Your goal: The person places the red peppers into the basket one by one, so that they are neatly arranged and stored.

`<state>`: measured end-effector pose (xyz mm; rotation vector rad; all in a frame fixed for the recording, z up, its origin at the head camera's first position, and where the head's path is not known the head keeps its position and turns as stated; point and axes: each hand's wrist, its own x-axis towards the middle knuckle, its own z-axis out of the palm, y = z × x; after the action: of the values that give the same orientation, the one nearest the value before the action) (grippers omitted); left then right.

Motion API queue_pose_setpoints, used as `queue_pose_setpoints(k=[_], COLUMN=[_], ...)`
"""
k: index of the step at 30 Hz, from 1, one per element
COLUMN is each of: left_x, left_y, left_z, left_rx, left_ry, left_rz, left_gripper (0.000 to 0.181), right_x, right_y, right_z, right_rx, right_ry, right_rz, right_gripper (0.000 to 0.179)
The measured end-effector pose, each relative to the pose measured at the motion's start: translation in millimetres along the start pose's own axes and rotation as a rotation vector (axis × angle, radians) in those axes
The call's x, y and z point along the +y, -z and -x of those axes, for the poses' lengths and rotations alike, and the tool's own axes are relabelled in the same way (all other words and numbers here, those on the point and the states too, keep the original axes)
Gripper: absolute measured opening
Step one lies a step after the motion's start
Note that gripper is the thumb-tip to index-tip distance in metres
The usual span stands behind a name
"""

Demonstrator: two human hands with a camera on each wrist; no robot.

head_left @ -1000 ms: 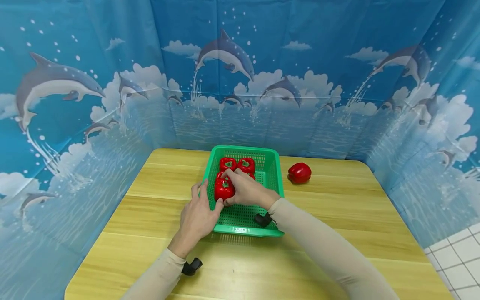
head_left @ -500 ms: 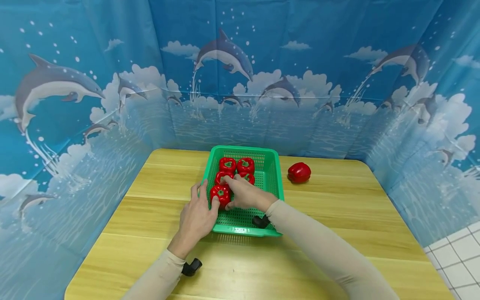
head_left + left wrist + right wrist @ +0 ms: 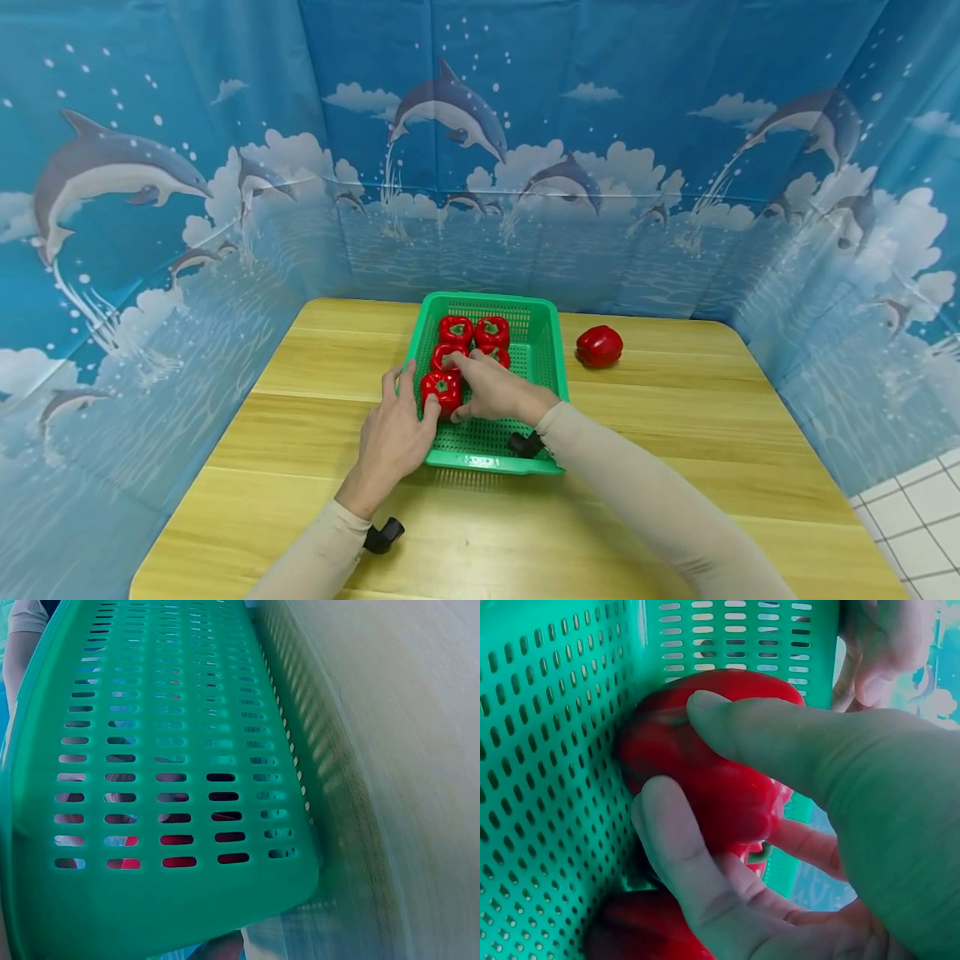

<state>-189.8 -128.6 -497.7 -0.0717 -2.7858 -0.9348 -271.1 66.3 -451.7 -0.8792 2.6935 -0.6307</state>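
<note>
In the head view, several red bell peppers stand in a green plastic basket (image 3: 487, 461). My left hand (image 3: 393, 437) grips the basket's left rim, its fingers outside and its thumb over the edge by the front pepper. My right hand (image 3: 491, 390) is inside the basket, thumb and fingers around the front-left bell pepper (image 3: 438, 392). The right wrist view shows the thumb and a finger against this bell pepper (image 3: 727, 772), which stands close to the basket wall. Only the basket's slotted wall (image 3: 150, 907) and a fingertip (image 3: 221, 948) show in the left wrist view.
One more red bell pepper (image 3: 599, 346) lies on the wooden table (image 3: 675, 442), right of the basket. A blue dolphin-print curtain (image 3: 480, 167) hangs behind the table and along both sides. A black wrist camera (image 3: 525, 443) sits over the basket's front right.
The front-left bell pepper has shifted slightly left and toward the basket's front, and my right hand has moved a little with it. My left hand has stayed at the rim.
</note>
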Motion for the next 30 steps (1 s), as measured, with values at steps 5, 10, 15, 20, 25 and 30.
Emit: queue_pose_setpoints(k=[5,10,15,20,25,30], left_x=[0.7,1.2,1.1,0.8,0.7,0.3], left_y=[-0.1,-0.2,0.0,-0.5,-0.9,-1.7], left_z=[0.6,0.9,1.0,1.0,1.0,0.7], left_rx=[0.004,0.006,0.008,0.005,0.008,0.015], left_ry=[-0.002,-0.002,0.0,0.006,0.004,-0.001], left_rz=[-0.005,-0.007,-0.008,-0.005,-0.001,0.006], left_gripper=[0.076,0.076,0.076,0.076,0.075,0.075], right_x=[3,6,11,18,25,33], right_y=[4,11,19,29,38,45], right_z=[5.2,14.2,19.6,25.5,33.5,40.3], right_rx=[0.006,0.002,0.014,0.031,0.048,0.083], right_ry=[0.017,0.021,0.021,0.015,0.009,0.002], right_rz=[-0.006,-0.049,-0.043,-0.042,-0.043,-0.043], right_gripper=[0.085,0.087,0.087,0.086,0.085,0.083])
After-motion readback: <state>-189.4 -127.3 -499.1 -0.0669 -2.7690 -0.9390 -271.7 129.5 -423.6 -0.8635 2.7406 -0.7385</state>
